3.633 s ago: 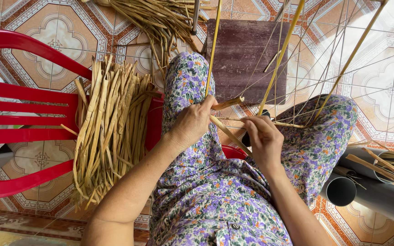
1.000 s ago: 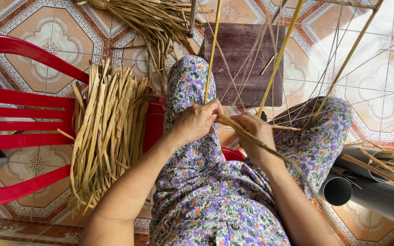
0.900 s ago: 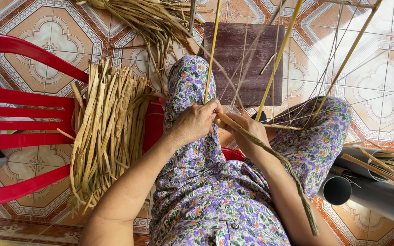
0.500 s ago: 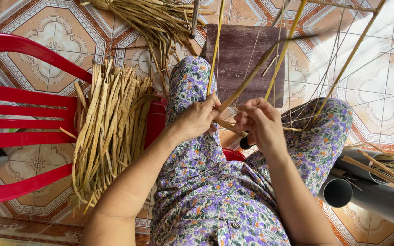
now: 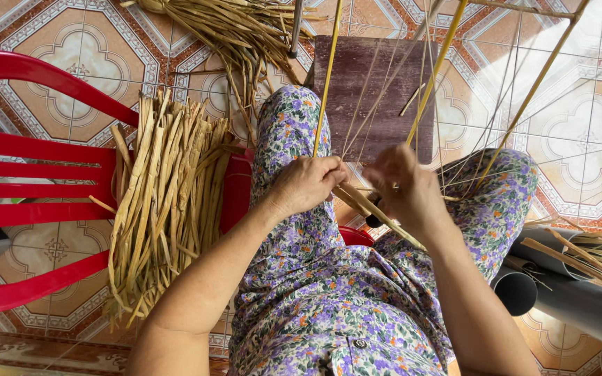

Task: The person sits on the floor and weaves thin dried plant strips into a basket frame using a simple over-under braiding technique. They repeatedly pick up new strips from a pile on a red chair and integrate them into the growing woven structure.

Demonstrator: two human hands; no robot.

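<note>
Dried reed strip [image 5: 377, 212] between both hands [image 5: 357, 188]

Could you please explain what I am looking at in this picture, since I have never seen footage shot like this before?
There is no machine here. The single view comes from a camera worn on a person's head, looking straight down at their lap and two bare hands.

The person sits in flowered clothing above a patterned tile floor. The left hand and the right hand meet over the knees, pinching a dried straw-coloured strand between them. The right hand is blurred, so its exact grip is hard to read.

Thin yellow rods and fine strings rise towards the camera from a dark wooden board on the floor.

To the left, a bundle of dried strands lies across a red plastic chair. More strands lie on the floor at the top, and grey pipes sit at lower right.
</note>
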